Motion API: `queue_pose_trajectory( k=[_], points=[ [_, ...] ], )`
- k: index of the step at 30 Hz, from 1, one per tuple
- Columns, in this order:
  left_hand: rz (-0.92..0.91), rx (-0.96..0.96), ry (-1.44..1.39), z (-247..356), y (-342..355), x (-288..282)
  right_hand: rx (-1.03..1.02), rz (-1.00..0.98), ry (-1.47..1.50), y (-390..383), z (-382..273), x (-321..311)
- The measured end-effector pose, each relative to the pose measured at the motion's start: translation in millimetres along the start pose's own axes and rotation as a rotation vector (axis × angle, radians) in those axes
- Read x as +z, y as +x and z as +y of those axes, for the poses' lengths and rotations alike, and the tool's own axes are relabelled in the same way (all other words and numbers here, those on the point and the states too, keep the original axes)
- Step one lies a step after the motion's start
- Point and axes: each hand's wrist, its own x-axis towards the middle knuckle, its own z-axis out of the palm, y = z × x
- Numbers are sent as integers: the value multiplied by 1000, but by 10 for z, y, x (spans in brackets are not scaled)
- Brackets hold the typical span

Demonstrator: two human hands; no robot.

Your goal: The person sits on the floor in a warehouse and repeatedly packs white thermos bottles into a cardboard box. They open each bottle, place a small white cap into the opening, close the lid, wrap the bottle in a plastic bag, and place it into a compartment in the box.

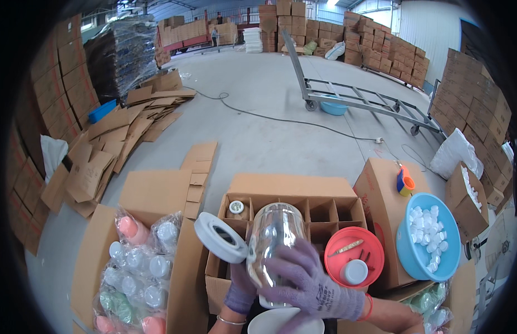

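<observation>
A clear, shiny glass jar [278, 228] stands in front of me over the near side of a divided carton [286, 186]. My right hand [308, 281], in a purple-grey knitted glove, curls its fingers over the jar's lower right side. At the jar's lower left is my left hand [240, 286], gloved alike; its fingers are hidden by the jar and a lid. That round white lid [218, 236] with a dark centre tilts against the jar's left side, just above the left hand. Below the jar, a white bowl-like thing [264, 323] shows at the lower edge.
Left, an open carton [197, 273] holds bagged white and pink lids. A red basin [375, 253] with a white cap and small tools sits right, beside a blue basin [456, 250] of white caps. Beyond are flattened cardboard [125, 128], a cable [281, 119] and a metal trolley [364, 100].
</observation>
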Motion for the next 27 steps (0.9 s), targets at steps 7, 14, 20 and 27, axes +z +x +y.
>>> queue_pose_trajectory(
  k=[7,14,20,27],
  points=[
    [46,185,642,-132,-833,354,537,315,404,-513,-267,-79],
    [373,209,429,-190,-1647,471,733,-470,1085,-788,-353,158],
    [546,289,864,104,-1467,672,622,-762,485,-545,-534,166],
    [-262,-79,1401,28,-1292,800,1069,690,1144,-1203,-740,375]
  ],
)
